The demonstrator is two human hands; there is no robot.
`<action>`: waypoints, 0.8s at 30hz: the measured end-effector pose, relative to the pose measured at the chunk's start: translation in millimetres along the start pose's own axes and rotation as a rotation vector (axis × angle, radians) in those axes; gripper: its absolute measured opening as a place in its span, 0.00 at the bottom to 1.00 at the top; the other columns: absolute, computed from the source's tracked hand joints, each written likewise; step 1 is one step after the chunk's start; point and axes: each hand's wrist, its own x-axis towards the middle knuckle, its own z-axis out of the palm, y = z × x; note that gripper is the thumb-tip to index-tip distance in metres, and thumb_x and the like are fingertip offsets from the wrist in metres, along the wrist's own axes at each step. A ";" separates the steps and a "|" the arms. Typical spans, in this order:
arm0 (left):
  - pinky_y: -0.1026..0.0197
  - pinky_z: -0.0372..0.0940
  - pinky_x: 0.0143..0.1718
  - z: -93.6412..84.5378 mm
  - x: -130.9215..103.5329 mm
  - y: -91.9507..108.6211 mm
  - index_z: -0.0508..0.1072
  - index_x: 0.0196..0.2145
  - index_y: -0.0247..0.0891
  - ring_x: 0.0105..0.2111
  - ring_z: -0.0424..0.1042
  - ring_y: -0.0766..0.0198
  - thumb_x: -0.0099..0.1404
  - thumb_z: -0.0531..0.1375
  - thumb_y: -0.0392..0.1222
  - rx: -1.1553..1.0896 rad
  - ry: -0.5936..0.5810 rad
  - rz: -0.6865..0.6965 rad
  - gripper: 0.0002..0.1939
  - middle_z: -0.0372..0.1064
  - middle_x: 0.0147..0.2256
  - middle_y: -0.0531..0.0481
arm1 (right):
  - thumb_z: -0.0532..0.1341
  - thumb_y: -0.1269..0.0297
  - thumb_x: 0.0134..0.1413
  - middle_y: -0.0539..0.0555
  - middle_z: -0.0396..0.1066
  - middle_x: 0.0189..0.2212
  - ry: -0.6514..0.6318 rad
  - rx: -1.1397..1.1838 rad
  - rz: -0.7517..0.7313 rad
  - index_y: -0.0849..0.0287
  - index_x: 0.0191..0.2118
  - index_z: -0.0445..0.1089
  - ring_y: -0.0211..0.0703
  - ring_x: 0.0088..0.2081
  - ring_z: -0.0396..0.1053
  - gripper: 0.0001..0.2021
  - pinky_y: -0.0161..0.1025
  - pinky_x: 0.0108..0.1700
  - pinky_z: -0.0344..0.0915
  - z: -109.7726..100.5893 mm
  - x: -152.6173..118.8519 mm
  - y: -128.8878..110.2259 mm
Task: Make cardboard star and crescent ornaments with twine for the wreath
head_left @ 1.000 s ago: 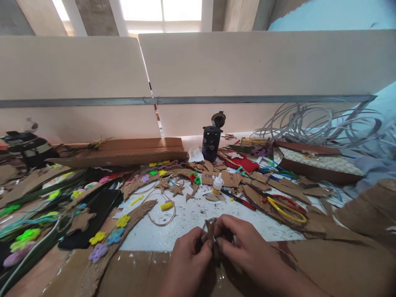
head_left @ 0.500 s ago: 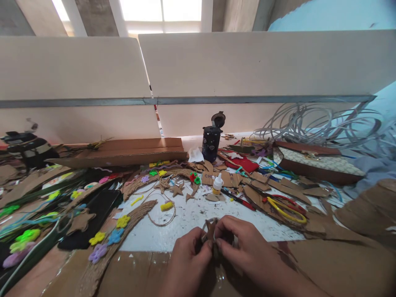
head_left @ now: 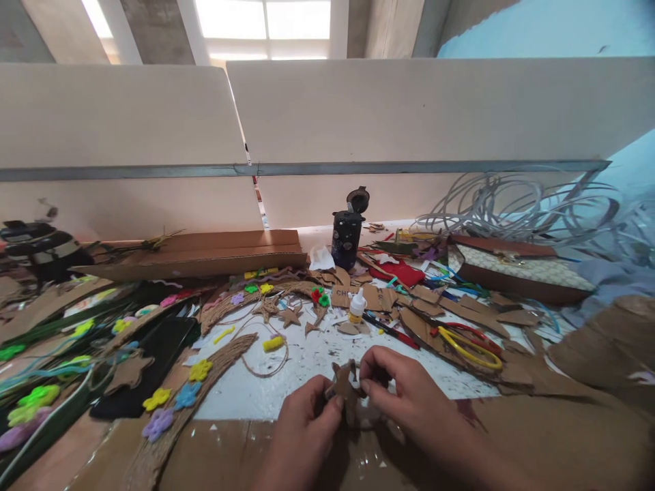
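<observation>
My left hand (head_left: 312, 419) pinches a small brown cardboard star (head_left: 346, 392) between thumb and fingers, above the front edge of the white tabletop. Just right of the star, my right hand (head_left: 396, 385) is closed with thumb and forefinger together on a thin strand of twine (head_left: 357, 367). The twine loops beside the star; part of it is hidden behind the fingers. Beyond the hands lie another cardboard star (head_left: 290, 316) and a twine-covered curved strip (head_left: 199, 402) with coloured flowers. A small white glue bottle (head_left: 357, 307) stands upright.
Yellow-and-red-handled scissors (head_left: 471, 346) and cardboard scraps (head_left: 424, 293) lie to the right. A black tumbler (head_left: 346, 239) with its lid up stands at the back. A handbag (head_left: 522, 269) and coiled grey strips (head_left: 512, 204) are at the far right. Cardboard (head_left: 230, 457) covers the front edge.
My right hand has drawn slightly away from the star, so more of the star shows between the hands. My left hand keeps its hold. The view has shifted slightly.
</observation>
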 end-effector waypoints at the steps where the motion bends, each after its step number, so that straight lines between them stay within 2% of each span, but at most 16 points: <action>1: 0.59 0.54 0.32 -0.8 0.1 -0.3 0.68 0.28 0.38 0.31 0.64 0.59 0.60 0.60 0.51 -0.009 -0.004 -0.004 0.13 0.66 0.28 0.48 | 0.55 0.67 0.53 0.50 0.68 0.30 0.011 0.001 -0.003 0.57 0.32 0.65 0.43 0.33 0.64 0.03 0.39 0.36 0.59 -1.9 0.6 0.4; 10: 0.60 0.58 0.35 -3.5 1.0 -0.4 0.71 0.30 0.36 0.32 0.66 0.59 0.59 0.65 0.54 -0.183 -0.042 -0.038 0.17 0.69 0.29 0.47 | 0.55 0.62 0.54 0.49 0.66 0.27 0.185 -0.138 0.008 0.56 0.31 0.65 0.43 0.30 0.63 0.06 0.39 0.33 0.57 -28.3 15.1 16.7; 12: 0.60 0.59 0.35 -4.1 1.5 -1.0 0.73 0.30 0.35 0.32 0.65 0.60 0.58 0.66 0.55 -0.197 -0.049 -0.034 0.19 0.69 0.30 0.47 | 0.55 0.64 0.53 0.51 0.68 0.29 0.204 -0.194 -0.011 0.57 0.33 0.67 0.44 0.31 0.65 0.05 0.40 0.35 0.59 -32.9 17.8 19.9; 15: 0.61 0.59 0.37 -3.4 2.3 -5.1 0.75 0.33 0.35 0.33 0.66 0.60 0.57 0.68 0.58 -0.288 -0.061 -0.049 0.21 0.71 0.31 0.46 | 0.56 0.65 0.55 0.54 0.71 0.37 0.211 -0.207 -0.037 0.58 0.40 0.73 0.46 0.37 0.69 0.10 0.42 0.39 0.61 -34.6 19.2 20.7; 17: 0.61 0.60 0.37 -2.4 2.6 -7.3 0.76 0.34 0.35 0.34 0.67 0.60 0.57 0.69 0.58 -0.336 -0.068 -0.059 0.21 0.71 0.32 0.46 | 0.57 0.60 0.59 0.56 0.73 0.41 0.161 -0.102 -0.028 0.58 0.43 0.75 0.48 0.41 0.70 0.13 0.43 0.42 0.62 -31.1 18.9 19.8; 19: 0.61 0.60 0.37 -1.6 2.2 -6.6 0.76 0.34 0.35 0.34 0.66 0.60 0.57 0.69 0.58 -0.331 -0.103 -0.054 0.21 0.71 0.32 0.46 | 0.59 0.53 0.61 0.56 0.74 0.40 0.051 0.098 0.009 0.59 0.43 0.76 0.49 0.42 0.70 0.15 0.42 0.44 0.63 -24.1 18.4 19.7; 22: 0.61 0.60 0.37 -1.3 0.2 -1.0 0.75 0.33 0.35 0.33 0.65 0.61 0.59 0.68 0.58 -0.280 -0.157 -0.040 0.21 0.70 0.31 0.47 | 0.64 0.48 0.57 0.54 0.74 0.34 -0.132 0.415 0.104 0.61 0.40 0.75 0.44 0.36 0.69 0.19 0.39 0.39 0.62 -11.6 17.7 22.2; 24: 0.62 0.59 0.37 -0.9 -1.4 1.9 0.75 0.33 0.34 0.33 0.65 0.61 0.59 0.67 0.58 -0.249 -0.171 -0.037 0.21 0.70 0.31 0.47 | 0.67 0.46 0.54 0.51 0.71 0.30 -0.179 0.519 0.153 0.62 0.36 0.73 0.40 0.31 0.65 0.20 0.37 0.35 0.59 -5.9 17.0 24.1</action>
